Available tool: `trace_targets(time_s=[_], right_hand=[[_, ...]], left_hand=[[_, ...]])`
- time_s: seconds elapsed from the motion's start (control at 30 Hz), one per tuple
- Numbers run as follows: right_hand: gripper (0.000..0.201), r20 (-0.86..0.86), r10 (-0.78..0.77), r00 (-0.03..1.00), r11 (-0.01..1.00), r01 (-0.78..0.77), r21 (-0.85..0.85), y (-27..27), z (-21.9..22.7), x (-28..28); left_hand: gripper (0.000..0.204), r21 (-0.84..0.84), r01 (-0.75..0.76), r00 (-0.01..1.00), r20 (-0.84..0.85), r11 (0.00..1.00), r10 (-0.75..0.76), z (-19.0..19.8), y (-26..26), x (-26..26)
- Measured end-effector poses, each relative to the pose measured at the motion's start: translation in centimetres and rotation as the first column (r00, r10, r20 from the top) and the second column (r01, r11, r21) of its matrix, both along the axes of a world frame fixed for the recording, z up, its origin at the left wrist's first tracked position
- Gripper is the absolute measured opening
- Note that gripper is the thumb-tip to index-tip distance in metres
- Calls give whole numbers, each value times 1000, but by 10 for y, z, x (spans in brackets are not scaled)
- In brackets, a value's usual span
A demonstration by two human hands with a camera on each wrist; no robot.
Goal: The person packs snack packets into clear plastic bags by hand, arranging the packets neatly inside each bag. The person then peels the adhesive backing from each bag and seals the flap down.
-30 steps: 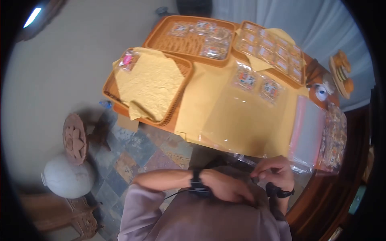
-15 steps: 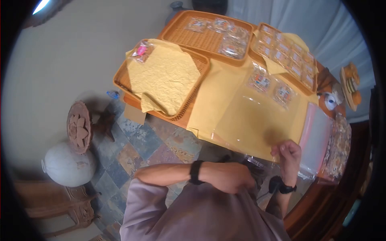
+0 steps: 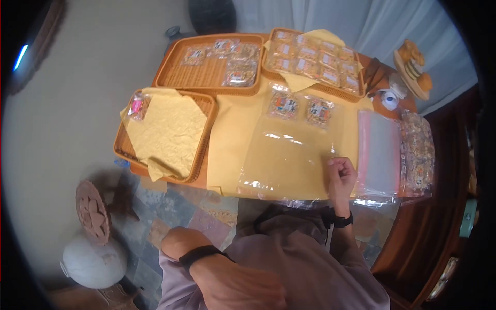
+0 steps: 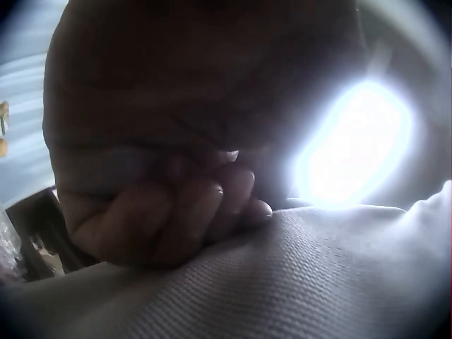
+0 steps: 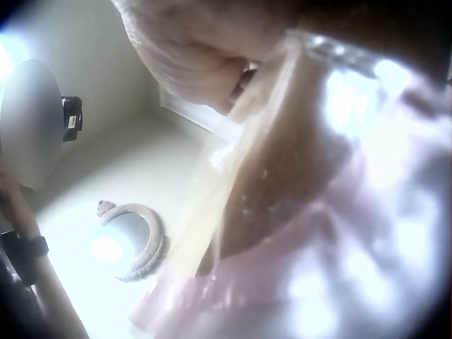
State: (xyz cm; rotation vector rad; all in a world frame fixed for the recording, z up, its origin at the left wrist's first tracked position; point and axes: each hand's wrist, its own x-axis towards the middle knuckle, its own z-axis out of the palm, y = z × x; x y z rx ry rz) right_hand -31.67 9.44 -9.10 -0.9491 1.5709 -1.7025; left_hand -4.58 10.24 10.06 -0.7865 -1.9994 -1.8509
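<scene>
Head view: our right hand (image 3: 340,178) pinches the clear film (image 3: 284,160), likely light, limp, slippery; grip its near edge. Left hand (image 4: 176,162): fingers curled together.

Wooden table (image 3: 203,173): three woven trays (image 3: 188,77), yellow paper (image 3: 230,126); clear bags (image 3: 381,150), filled packets (image 3: 417,150) at right.
</scene>
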Motion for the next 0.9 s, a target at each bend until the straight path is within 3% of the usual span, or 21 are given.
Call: trace_targets(time_s=[0.13,0.2,0.23,0.3,0.33,0.4,0.53,0.6,0.63,0.7,0.73,0.8,0.83,0.9], right_hand=[[5,-56,66,996,998,-65,27,2,-1,0],[6,-64,79,995,996,-76,44,2,1,2],[7,-71,71,995,997,-69,24,-1,0,2],[8,-75,63,995,998,-63,-2,-3,0,3],[8,-85,73,994,997,-71,23,-3,0,3],[8,-98,67,993,997,-62,47,-1,1,1],[7,-122,123,985,991,-115,70,1,-2,-2],[9,-123,101,987,993,-92,76,1,-3,1],[9,-119,100,988,993,-92,72,0,-2,1],[9,-84,122,989,991,-116,72,2,0,1],[9,-84,132,988,989,-126,73,0,2,0],[9,-91,134,987,989,-128,70,0,1,1],[9,-85,147,985,986,-138,97,1,-1,1],[9,-172,156,973,987,-148,56,-2,-1,0]], left_hand=[[32,-198,61,990,138,978,-33,4,-14,-6],[29,-251,-16,961,262,968,84,6,-7,-10],[29,-247,-18,961,264,969,85,3,-5,-10],[29,30,-94,990,105,995,90,-1,-4,-10],[29,25,-90,991,105,996,87,5,-9,-11],[29,-27,102,988,120,994,-98,20,-19,-18],[29,-75,136,976,181,988,-121,14,-14,-30],[25,-89,-9,984,177,996,25,13,-10,-34],[25,-92,-8,983,180,996,25,15,-11,-36],[19,-89,-297,946,107,951,305,18,-13,-39],[19,-88,-306,943,108,948,315,16,-13,-42],[16,211,-525,836,-53,824,546,8,-12,-51],[19,243,-550,802,-115,799,587,10,-11,-58],[21,303,-569,796,-31,765,605,27,-12,-56]])
